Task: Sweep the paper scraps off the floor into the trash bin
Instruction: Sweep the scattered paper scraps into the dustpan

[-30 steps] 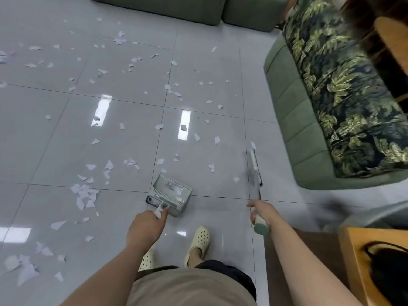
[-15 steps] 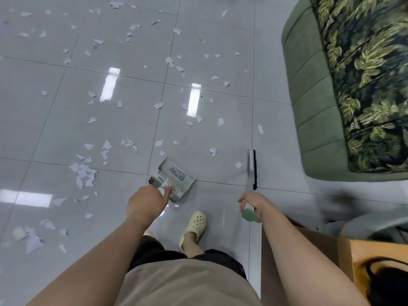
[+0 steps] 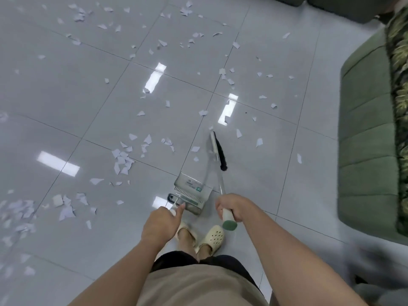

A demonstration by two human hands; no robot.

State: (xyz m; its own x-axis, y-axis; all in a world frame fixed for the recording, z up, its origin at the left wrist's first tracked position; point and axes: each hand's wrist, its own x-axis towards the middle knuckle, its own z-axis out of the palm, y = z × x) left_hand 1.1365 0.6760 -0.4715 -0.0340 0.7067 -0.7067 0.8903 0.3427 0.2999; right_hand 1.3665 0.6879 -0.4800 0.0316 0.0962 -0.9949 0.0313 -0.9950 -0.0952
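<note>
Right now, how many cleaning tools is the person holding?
2. The dustpan sits on the floor ahead of the feet, handle gripped by the left hand. The broom is right of it, handle gripped by the right hand.

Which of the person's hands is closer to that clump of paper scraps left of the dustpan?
Left. The left hand, gripping the dustpan handle, is below and right of the clump of paper scraps. The right hand, gripping the broom, lies farther right, beyond the dustpan.
</note>
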